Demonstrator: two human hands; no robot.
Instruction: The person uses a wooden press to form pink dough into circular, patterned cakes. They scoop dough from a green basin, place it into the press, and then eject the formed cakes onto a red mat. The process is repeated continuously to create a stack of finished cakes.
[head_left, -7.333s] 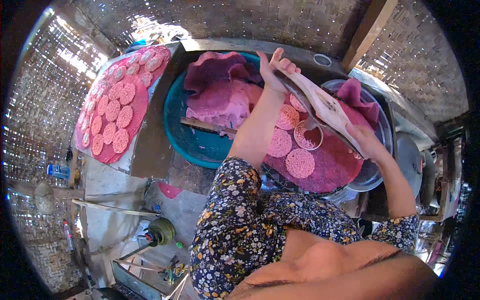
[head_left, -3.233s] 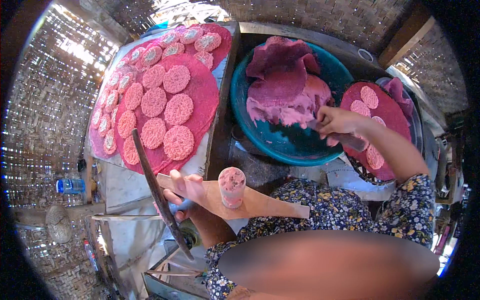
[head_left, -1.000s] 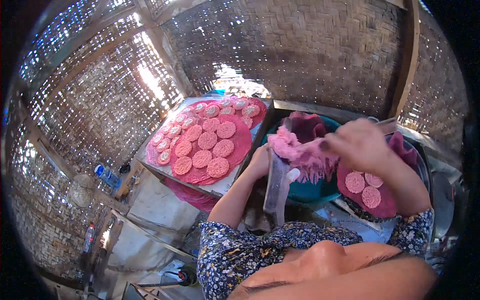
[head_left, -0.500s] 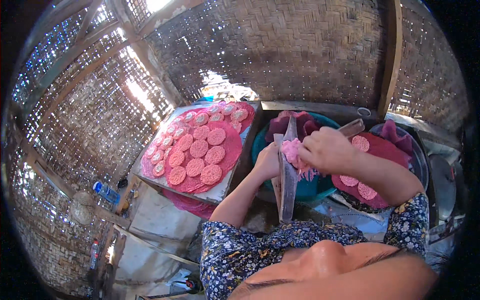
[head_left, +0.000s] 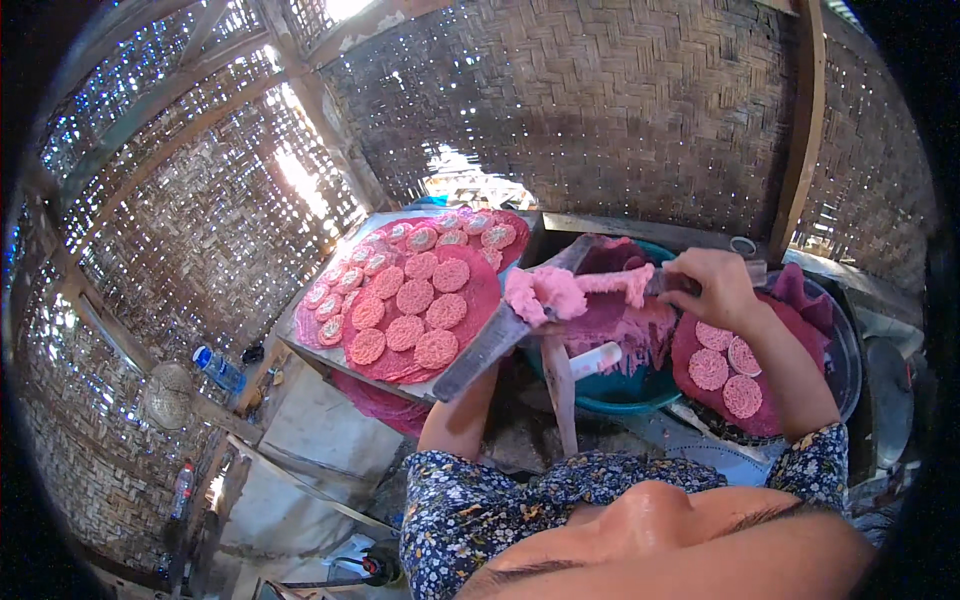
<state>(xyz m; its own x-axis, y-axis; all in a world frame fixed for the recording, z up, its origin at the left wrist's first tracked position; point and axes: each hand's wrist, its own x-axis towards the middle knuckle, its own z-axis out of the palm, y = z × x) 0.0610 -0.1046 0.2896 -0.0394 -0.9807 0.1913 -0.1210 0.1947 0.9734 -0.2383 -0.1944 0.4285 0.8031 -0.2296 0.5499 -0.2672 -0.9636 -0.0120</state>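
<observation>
My right hand (head_left: 718, 290) grips a flat scraper (head_left: 756, 278) horizontally above the teal tub (head_left: 620, 402), with pink dough along its blade. A larger lump of pink dough (head_left: 540, 295) sits on a tilted grey board (head_left: 470, 362). A pale wooden piece (head_left: 558, 395) with a whitish cylinder (head_left: 595, 362) on it hangs below that board; both seem parts of one press. My left forearm (head_left: 455, 415) rises to them, but its hand is hidden behind the board. Pink dough and darker pink cloth lie in the tub.
A slab (head_left: 432, 390) at left bears many pink discs (head_left: 415, 297) on pink mats. A tray (head_left: 850, 365) at right carries more discs (head_left: 741, 396). Woven walls (head_left: 600, 120) surround the workplace. A blue plastic bottle (head_left: 220, 370) stands at far left.
The grey board has tilted leftward, showing the cylinder and hiding my left hand. My right hand has moved right, and the dough now stretches along the scraper toward the lump on the board.
</observation>
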